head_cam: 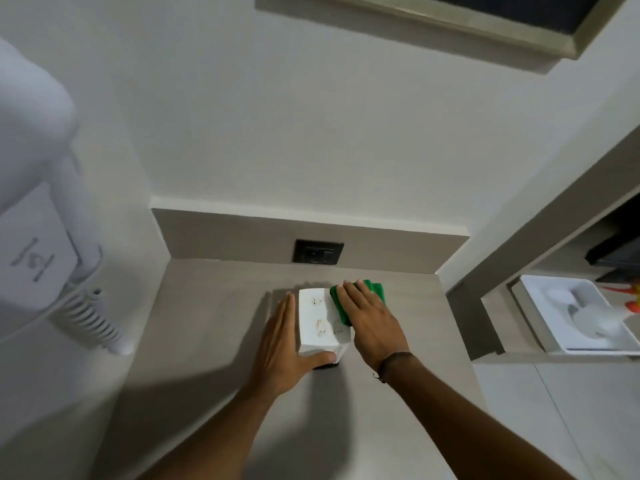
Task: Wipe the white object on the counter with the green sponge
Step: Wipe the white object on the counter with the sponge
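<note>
A white box-shaped object (317, 320) with socket-like marks on top lies on the grey counter (207, 341). My left hand (282, 348) braces it, with flat fingers along its left side and the thumb across its near end. My right hand (369, 320) presses a green sponge (375, 289) against the object's right side. Most of the sponge is hidden under the fingers.
A black wall socket (318, 252) sits in the grey backsplash behind the object. A white wall-mounted hair dryer (31, 168) with a coiled cord (97, 320) hangs at the left. To the right, a lower shelf holds a white tray (554, 341) of items.
</note>
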